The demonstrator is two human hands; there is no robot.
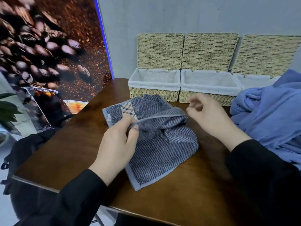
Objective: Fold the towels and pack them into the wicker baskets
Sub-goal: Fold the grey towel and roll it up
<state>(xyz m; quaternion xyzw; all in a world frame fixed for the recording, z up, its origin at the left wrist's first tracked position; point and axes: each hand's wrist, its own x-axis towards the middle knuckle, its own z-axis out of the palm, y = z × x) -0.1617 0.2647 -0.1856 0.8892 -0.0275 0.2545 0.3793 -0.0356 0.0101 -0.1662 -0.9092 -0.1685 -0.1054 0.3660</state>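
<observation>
- A large printed panel of dark coffee beans (48, 51) fills the far left, standing beside the dark brown wooden counter (68, 152).
- The left hand (117, 147), in a black sleeve, pinches the raised hem of a grey-blue diagonally striped towel (162, 150) between thumb and fingers (135, 128); the pinched edge stands lifted off the cloth below.
- That towel lies rumpled at the middle of the counter, partly doubled over, a beige checked patch (128, 108) showing on its far left corner, which lies flat.
- Behind it, against the grey wall, stands the left pale woven wicker basket with white cloth lining (154, 93), its lid tipped up against the wall.
- Just beside it is the middle wicker basket with white lining (206, 98), lid likewise upright.
- The right hand (210, 115) hovers over the towel's right edge, blurred, its fingers loosely bent and holding nothing; whether they touch the hem I cannot tell.
- A third wicker basket (254, 81) sits at the far right, half hidden behind a heap of plain blue towels (268, 116) piled on the counter's right end.
</observation>
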